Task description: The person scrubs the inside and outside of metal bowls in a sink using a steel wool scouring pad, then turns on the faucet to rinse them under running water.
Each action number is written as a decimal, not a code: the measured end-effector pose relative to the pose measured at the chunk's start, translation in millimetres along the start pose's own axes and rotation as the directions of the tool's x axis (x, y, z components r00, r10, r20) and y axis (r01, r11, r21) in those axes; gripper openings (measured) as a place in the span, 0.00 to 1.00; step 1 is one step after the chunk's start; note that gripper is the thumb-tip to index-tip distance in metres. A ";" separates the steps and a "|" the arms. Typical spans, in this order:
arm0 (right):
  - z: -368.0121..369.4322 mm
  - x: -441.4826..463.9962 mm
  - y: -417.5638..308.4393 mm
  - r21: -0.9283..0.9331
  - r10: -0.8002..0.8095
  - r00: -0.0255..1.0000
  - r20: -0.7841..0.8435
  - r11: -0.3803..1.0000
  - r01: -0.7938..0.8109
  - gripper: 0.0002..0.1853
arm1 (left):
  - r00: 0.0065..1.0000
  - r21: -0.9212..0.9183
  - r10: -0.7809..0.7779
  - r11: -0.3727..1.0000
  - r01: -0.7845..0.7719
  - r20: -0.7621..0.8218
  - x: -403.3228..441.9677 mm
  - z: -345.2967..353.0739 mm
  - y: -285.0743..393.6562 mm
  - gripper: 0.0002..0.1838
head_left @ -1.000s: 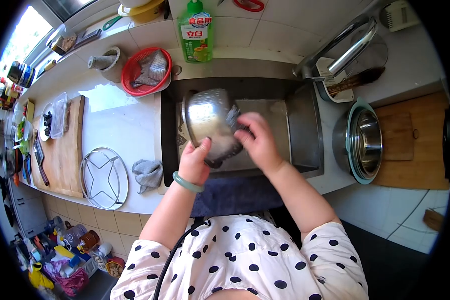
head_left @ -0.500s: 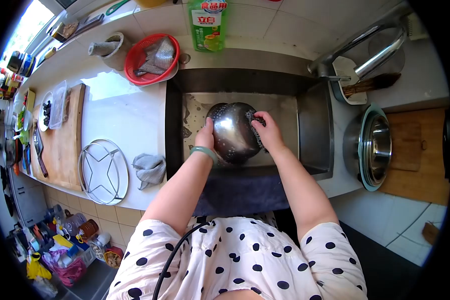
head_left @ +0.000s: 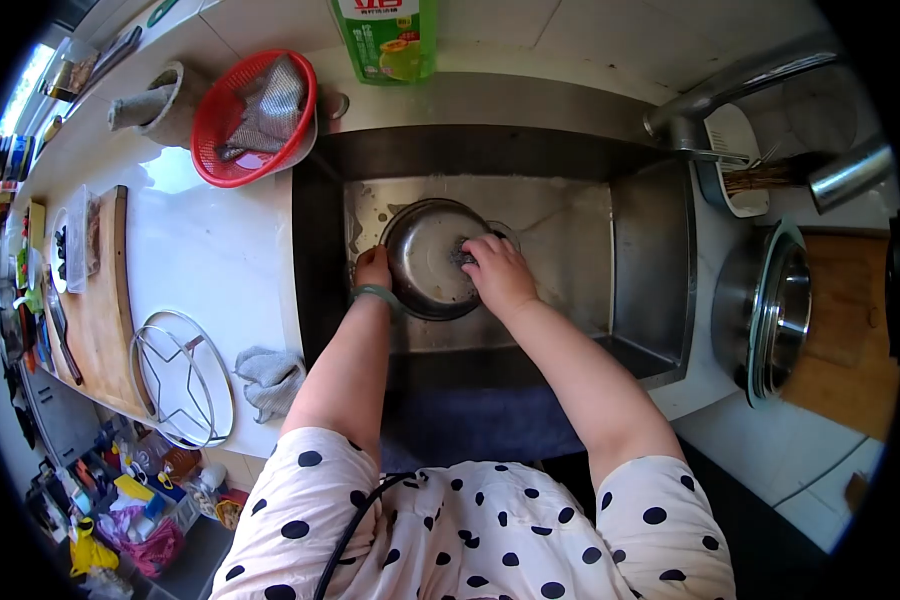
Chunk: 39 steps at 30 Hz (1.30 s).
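Note:
In the sink (head_left: 570,290) a round metal pot (head_left: 425,250) faces up toward me, its surface wet with a few suds. My left hand (head_left: 373,268), with a green bangle at the wrist, is closed on the pot's left edge. My right hand (head_left: 495,270) presses a dark steel wool scrubber (head_left: 462,254) against the pot's right part; the fingers hide much of the scrubber. A small loop, perhaps the pot's handle, shows just behind that hand.
Left of the sink are a red basket (head_left: 202,135) holding fish, a grey cloth (head_left: 270,380), a star-shaped rack (head_left: 175,385) and a cutting board (head_left: 110,300). A green detergent bottle (head_left: 395,45) stands behind. The faucet (head_left: 690,115) and stacked bowls (head_left: 760,310) are right.
The pot has been turned from a tilted position to lie flatter, showing its round face. My right hand moved left and down with the scrubber; my left hand shifted to the left edge.

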State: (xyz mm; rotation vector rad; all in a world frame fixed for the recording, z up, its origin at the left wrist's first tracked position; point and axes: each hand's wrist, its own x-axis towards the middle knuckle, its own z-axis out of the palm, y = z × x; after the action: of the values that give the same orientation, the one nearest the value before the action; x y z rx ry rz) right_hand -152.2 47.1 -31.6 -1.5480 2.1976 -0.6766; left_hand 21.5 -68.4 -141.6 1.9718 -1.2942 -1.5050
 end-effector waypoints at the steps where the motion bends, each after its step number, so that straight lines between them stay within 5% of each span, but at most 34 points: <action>1: 3.8 0.0 -0.8 0.002 -0.027 1.000 0.002 1.000 0.027 0.13 | 0.998 -0.030 0.050 0.998 -0.049 0.028 6.7 0.2 -9.6 0.21; 5: 12.6 0.1 -1.9 0.001 -0.093 0.996 -0.004 0.996 0.093 0.11 | 0.992 -0.247 0.057 0.969 -0.026 0.116 -8.7 -5.6 3.8 0.27; 8: 17.0 1.0 -1.2 -0.008 -0.118 0.992 -0.034 0.993 0.117 0.09 | 0.905 0.232 0.358 0.883 -0.408 0.230 -43.7 -12.5 27.2 0.46; 11: 18.3 6.2 -3.2 -0.028 -0.179 0.984 -0.019 0.984 0.178 0.06 | 0.871 0.443 0.349 0.757 -0.479 0.345 -70.9 -5.8 45.3 0.63; 14: 22.1 13.5 -2.5 -0.089 -0.287 0.956 0.055 0.953 0.291 0.05 | 0.890 0.487 0.254 0.763 -0.425 0.379 -72.7 -5.3 55.2 0.69; 17: 20.4 42.9 -9.5 -0.139 -0.235 0.959 0.160 0.956 0.258 0.07 | 0.910 0.490 0.167 0.798 -0.351 0.380 -74.9 -4.2 55.8 0.65; 20: 34.3 72.0 -12.4 -0.049 -0.101 0.975 -0.197 0.994 0.093 0.09 | 0.927 0.492 0.134 0.816 -0.303 0.350 -73.5 -0.5 49.7 0.69; 25: 31.1 20.9 -15.8 0.033 -0.342 0.927 0.156 0.939 0.341 0.09 | 0.932 0.493 0.106 0.825 -0.277 0.346 -72.8 1.1 49.5 0.69; 31: 40.7 81.5 -16.1 -0.049 -0.153 0.988 -0.034 0.987 0.152 0.06 | 0.934 0.420 0.080 0.878 -0.232 0.349 -78.1 -2.8 56.7 0.63; 34: 36.6 40.6 -20.9 -0.116 -0.245 0.939 0.243 0.953 0.279 0.05 | 0.937 0.428 0.054 0.880 -0.208 0.344 -77.3 -2.6 58.1 0.63; 35: 39.2 22.1 -15.3 0.024 -0.359 0.919 0.165 0.933 0.360 0.04 | 0.938 0.423 0.048 0.884 -0.200 0.343 -77.1 -1.3 58.1 0.62; 38: 36.8 36.9 -9.2 -0.013 -0.339 0.927 0.162 0.938 0.346 0.04 | 0.931 0.426 0.038 0.882 -0.202 0.363 -80.3 -6.5 63.5 0.62; 39: 35.8 56.6 -20.0 -0.111 -0.199 0.977 0.078 0.972 0.207 0.04 | 0.930 0.423 0.039 0.883 -0.203 0.366 -80.7 -5.4 59.7 0.62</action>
State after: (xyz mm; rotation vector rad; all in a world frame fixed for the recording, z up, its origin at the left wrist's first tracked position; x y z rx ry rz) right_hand -135.9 -18.1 -50.6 -1.8469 2.0829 -0.5532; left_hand -2.4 -35.5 -49.7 1.8772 -2.0479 -1.6534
